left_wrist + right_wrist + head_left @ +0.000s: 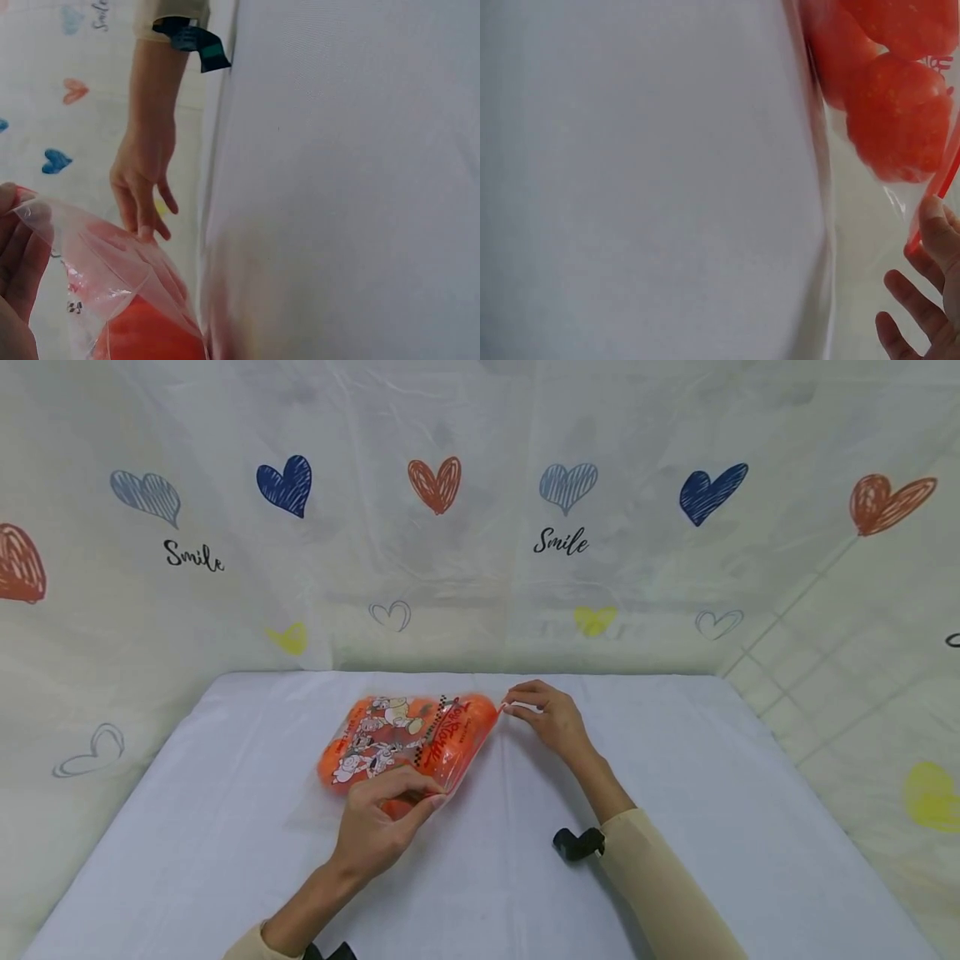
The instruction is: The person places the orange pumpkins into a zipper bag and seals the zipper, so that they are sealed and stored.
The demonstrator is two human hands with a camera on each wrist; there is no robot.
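A clear plastic zip bag [388,739] with printed cartoon figures and red lettering lies on the table, bulging with rounded orange-red things [900,112] whose kind I cannot tell. Along its right side runs a red zip strip [951,169]. My left hand [378,828] pinches the near corner of that edge between thumb and index finger. At the far corner, my right hand [553,720] pinches the strip's end, its other fingers spread apart in the right wrist view. The bag's edge stretches between both hands, and whether the zip is sealed cannot be seen.
A white cloth covers the table [645,760]. Behind it hangs a pale curtain [480,585] printed with hearts and the word Smile. A black strap [577,844] sticks out from the right sleeve [660,885].
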